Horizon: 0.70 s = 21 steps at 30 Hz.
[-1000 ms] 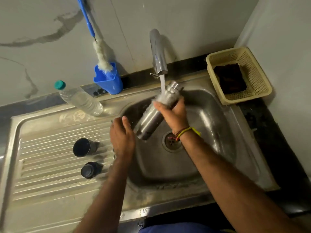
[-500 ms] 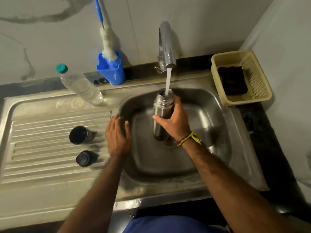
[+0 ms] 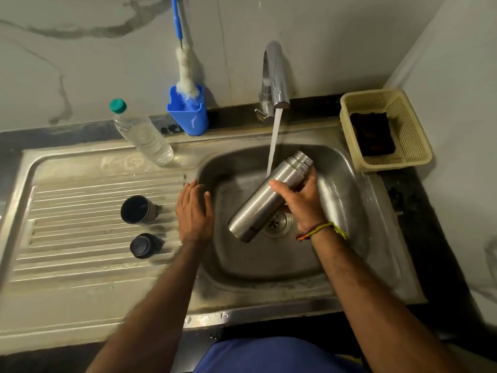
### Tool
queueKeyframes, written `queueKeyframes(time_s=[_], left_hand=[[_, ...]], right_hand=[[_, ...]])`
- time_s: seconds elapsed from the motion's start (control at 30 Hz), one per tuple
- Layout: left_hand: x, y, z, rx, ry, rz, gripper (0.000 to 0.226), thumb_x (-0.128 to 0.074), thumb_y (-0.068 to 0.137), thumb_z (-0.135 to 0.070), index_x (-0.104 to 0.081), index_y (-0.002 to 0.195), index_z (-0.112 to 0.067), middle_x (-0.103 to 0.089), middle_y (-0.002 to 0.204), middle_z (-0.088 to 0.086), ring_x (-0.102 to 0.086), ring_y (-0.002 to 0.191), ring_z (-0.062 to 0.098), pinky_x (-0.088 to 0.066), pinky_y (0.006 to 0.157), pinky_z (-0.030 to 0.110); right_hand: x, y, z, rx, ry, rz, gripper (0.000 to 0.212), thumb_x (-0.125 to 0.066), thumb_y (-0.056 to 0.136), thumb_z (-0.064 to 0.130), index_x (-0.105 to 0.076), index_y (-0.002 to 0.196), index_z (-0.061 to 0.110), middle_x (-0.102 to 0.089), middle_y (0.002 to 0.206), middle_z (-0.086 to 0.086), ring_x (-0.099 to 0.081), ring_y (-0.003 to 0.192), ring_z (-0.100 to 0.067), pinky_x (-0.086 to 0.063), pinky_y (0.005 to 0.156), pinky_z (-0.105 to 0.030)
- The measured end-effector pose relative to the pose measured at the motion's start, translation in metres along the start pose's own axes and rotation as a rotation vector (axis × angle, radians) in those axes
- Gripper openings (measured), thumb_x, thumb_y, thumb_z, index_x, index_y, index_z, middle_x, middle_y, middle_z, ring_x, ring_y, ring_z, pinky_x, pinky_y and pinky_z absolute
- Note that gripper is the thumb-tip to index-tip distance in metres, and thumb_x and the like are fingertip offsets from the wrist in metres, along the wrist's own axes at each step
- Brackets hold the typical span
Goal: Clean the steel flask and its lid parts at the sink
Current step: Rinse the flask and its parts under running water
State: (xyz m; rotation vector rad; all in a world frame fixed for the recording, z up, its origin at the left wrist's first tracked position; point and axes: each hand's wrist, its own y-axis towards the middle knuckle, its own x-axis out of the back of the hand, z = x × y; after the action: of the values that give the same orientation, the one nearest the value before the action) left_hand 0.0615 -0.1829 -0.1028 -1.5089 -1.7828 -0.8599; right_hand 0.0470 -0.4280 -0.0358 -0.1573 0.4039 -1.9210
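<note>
The steel flask [image 3: 265, 199] lies tilted over the sink basin [image 3: 341, 200], its threaded mouth up to the right and its base down over the drain. My right hand [image 3: 302, 203] grips it round the upper body. Water runs from the tap [image 3: 274, 76] and strikes the flask near its neck. My left hand [image 3: 193, 211] rests flat on the basin's left rim, fingers straight, holding nothing. Two dark lid parts stand on the ribbed drainboard: a cup-shaped cap [image 3: 137, 210] and a smaller stopper [image 3: 144, 246] below it.
A clear plastic bottle with a green cap [image 3: 142, 135] leans at the back of the drainboard. A blue holder [image 3: 189, 113] with a bottle brush [image 3: 185, 68] stands against the wall. A cream basket [image 3: 403, 122] with a dark scrub pad sits to the right of the sink.
The flask stood upright under the stream half a second ago; my right hand has tipped it so the mouth points up and right. My left hand stays on the rim.
</note>
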Motion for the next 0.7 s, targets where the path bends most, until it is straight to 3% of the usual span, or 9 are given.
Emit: queueKeyframes(time_s=[0.1, 0.17, 0.23, 0.33, 0.43, 0.57, 0.7], left_hand=[[0.013, -0.002, -0.010, 0.012, -0.070, 0.074, 0.036, -0.052, 0.105, -0.021, -0.056, 0.135, -0.003, -0.057, 0.141, 0.020, -0.047, 0.136, 0.037, -0.031, 0.116, 0.042], [0.025, -0.008, -0.018, -0.003, -0.112, 0.091, 0.036, -0.056, 0.104, -0.016, -0.053, 0.137, 0.000, -0.059, 0.134, 0.021, -0.053, 0.127, 0.038, -0.037, 0.109, 0.042], [0.038, -0.022, -0.027, -0.019, -0.147, 0.075, 0.037, -0.054, 0.105, -0.017, -0.053, 0.139, -0.003, -0.059, 0.138, 0.019, -0.052, 0.132, 0.037, -0.040, 0.112, 0.047], [0.056, -0.048, -0.039, -0.009, -0.225, 0.038, 0.039, -0.050, 0.107, -0.024, -0.054, 0.142, -0.008, -0.054, 0.147, 0.014, -0.043, 0.144, 0.030, -0.036, 0.117, 0.048], [0.076, -0.072, -0.044, 0.003, -0.295, 0.008, 0.041, -0.048, 0.107, -0.031, -0.054, 0.143, -0.013, -0.051, 0.153, 0.009, -0.036, 0.149, 0.022, -0.034, 0.120, 0.050], [0.095, -0.092, -0.047, -0.044, -0.315, -0.035, 0.037, -0.050, 0.107, -0.025, -0.055, 0.142, -0.015, -0.050, 0.153, 0.006, -0.034, 0.151, 0.016, -0.033, 0.121, 0.046], [0.104, -0.104, -0.048, -0.035, -0.328, 0.002, 0.045, -0.044, 0.105, -0.038, -0.054, 0.144, -0.018, -0.049, 0.155, 0.007, -0.035, 0.150, 0.018, -0.033, 0.121, 0.048]], right_hand=[[0.013, -0.014, 0.004, -0.232, 0.198, -0.049, 0.063, -0.082, 0.079, 0.023, -0.049, 0.132, 0.023, -0.068, 0.118, -0.009, -0.072, 0.097, -0.029, -0.060, 0.065, -0.045], [0.016, -0.024, 0.005, -0.407, 0.374, -0.049, 0.041, -0.076, 0.084, 0.029, -0.059, 0.120, 0.018, -0.069, 0.112, -0.013, -0.071, 0.093, -0.028, -0.060, 0.063, -0.043], [0.014, -0.035, 0.007, -0.531, 0.576, -0.032, 0.032, -0.070, 0.089, 0.032, -0.062, 0.114, 0.013, -0.068, 0.106, -0.015, -0.070, 0.091, -0.029, -0.062, 0.065, -0.047], [0.009, -0.046, 0.007, -0.566, 0.738, -0.082, 0.043, -0.068, 0.091, 0.035, -0.058, 0.120, 0.005, -0.063, 0.107, -0.017, -0.068, 0.092, -0.032, -0.060, 0.071, -0.051], [0.003, -0.055, 0.016, -0.606, 0.870, -0.077, 0.045, -0.072, 0.087, 0.033, -0.059, 0.112, -0.002, -0.062, 0.116, -0.024, -0.065, 0.109, -0.040, -0.057, 0.076, -0.056], [0.001, -0.066, 0.035, -0.600, 0.964, -0.029, 0.054, -0.073, 0.084, 0.030, -0.059, 0.120, -0.007, -0.063, 0.115, -0.030, -0.065, 0.105, -0.043, -0.063, 0.063, -0.047], [-0.005, -0.078, 0.042, -0.605, 0.970, 0.025, 0.068, -0.077, 0.067, 0.030, -0.060, 0.121, -0.006, -0.062, 0.114, -0.030, -0.066, 0.095, -0.041, -0.061, 0.054, -0.041]])
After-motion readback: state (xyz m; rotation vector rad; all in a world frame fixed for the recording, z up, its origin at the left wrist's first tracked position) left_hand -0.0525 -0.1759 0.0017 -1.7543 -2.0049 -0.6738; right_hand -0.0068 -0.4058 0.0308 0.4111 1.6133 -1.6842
